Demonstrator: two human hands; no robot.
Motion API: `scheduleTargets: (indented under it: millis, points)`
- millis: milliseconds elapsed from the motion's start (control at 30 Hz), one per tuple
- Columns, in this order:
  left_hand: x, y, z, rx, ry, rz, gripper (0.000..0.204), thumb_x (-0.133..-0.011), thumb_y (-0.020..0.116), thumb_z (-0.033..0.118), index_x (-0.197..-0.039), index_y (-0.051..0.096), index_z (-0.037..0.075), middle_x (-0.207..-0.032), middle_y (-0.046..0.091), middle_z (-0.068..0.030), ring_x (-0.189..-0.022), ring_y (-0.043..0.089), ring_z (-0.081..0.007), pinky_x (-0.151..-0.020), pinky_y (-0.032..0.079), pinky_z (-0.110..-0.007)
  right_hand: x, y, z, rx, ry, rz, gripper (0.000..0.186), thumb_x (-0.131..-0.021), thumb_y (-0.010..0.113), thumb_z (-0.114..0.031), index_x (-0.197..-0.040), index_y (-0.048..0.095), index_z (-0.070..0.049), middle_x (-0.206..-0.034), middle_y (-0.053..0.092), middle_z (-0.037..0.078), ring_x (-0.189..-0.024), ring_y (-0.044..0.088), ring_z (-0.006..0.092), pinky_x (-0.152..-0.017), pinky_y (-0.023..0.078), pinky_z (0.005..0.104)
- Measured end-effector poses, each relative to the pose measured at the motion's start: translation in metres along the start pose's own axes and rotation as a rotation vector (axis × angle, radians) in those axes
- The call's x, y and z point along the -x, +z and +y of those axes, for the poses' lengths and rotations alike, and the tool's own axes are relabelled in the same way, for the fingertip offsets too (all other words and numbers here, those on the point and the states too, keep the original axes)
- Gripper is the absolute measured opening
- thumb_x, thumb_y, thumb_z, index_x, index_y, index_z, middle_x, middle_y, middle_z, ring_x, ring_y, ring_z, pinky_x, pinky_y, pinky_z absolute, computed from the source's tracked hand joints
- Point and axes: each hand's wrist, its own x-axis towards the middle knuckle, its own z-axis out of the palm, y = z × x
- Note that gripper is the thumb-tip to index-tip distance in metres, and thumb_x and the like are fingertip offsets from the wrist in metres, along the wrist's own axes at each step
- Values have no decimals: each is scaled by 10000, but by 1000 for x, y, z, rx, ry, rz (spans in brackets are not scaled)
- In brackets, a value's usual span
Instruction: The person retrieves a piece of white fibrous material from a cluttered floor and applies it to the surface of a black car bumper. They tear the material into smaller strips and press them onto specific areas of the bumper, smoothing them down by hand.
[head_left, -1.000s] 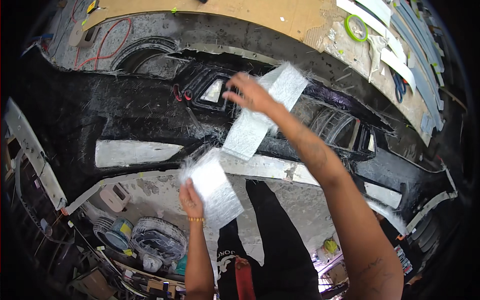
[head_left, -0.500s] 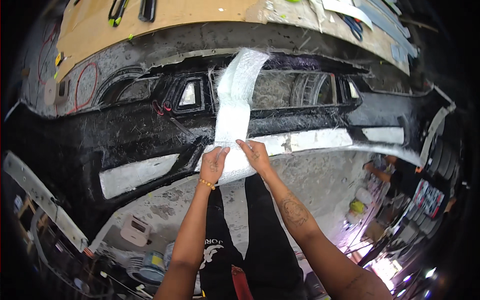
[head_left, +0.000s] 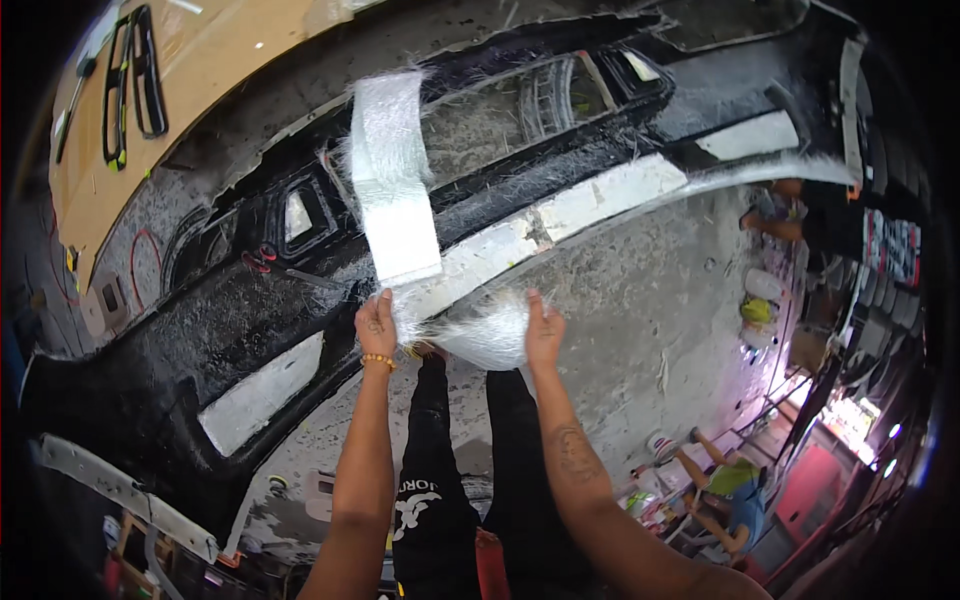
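A long strip of white fiberglass mat [head_left: 397, 200] lies across the black bumper-like molded part [head_left: 480, 205], its lower edge just above my left hand. Below it, a smaller, frayed piece of fiberglass mat [head_left: 488, 335] sags between my hands, loose fibers trailing toward the left. My right hand [head_left: 545, 332] pinches its right edge between thumb and fingers. My left hand [head_left: 376, 328], with a beaded bracelet at the wrist, is closed on the fibrous left end. Red-handled scissors [head_left: 262, 257] rest on the black part to the left.
Cardboard [head_left: 215, 75] at the upper left carries black utility knives [head_left: 150, 85]. White patches [head_left: 265, 395] are set along the black part. Rough concrete floor [head_left: 620, 290] lies below it. At the right are a person in dark clothes [head_left: 835, 225] and another in blue [head_left: 740, 500].
My hands have moved apart, the right one farther right. A frayed lower piece of mat has come away from the strip. The view has turned, tilting the black part.
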Motion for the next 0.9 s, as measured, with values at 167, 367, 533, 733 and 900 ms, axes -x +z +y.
scheduleTargets:
  millis: [167, 367, 533, 733, 900]
  points:
    - [-24, -35, -50, 210, -384, 60, 361, -951, 591, 303, -721, 566, 25, -577, 514, -12, -468, 449, -126, -491, 391, -283, -57, -80, 79, -169, 375, 146, 581, -926, 634, -471, -1090, 594, 85, -1025, 650, 179, -815, 612, 206, -722, 515, 353]
    - [11, -55, -21, 529, -479, -252, 141, -901, 643, 164, -1014, 651, 80, -904, 675, 16, -737, 614, -72, -613, 487, -221, -112, -60, 26, -1044, 533, -220, 473, -1002, 516, -399, -1213, 585, 19, -1140, 662, 128, -999, 660, 255, -875, 550, 371]
    - [51, -27, -17, 728, -601, -313, 258, -870, 732, 149, -1097, 621, 95, -1017, 677, 20, -857, 635, -85, -695, 508, -241, -179, 7, -1, -1310, 574, -511, 371, -1030, 463, -316, -1250, 585, -43, -1188, 660, 108, -1066, 647, 263, -921, 545, 402]
    - [87, 79, -36, 912, -781, -264, 421, -841, 768, 132, -1189, 552, 33, -1006, 668, -30, -857, 647, -111, -682, 524, -251, -263, 17, 46, -1014, 568, -124, 510, -997, 502, -437, -1223, 561, 16, -1148, 653, 169, -1086, 632, 322, -914, 545, 489]
    - [99, 127, -35, 939, -933, 80, 560, -786, 817, 97, -1214, 484, -44, -943, 662, -80, -731, 660, -137, -543, 518, -215, -246, -15, 43, -42, -75, 168, 496, -916, 643, -467, -989, 562, 17, -964, 635, 150, -869, 582, 204, -813, 488, 348]
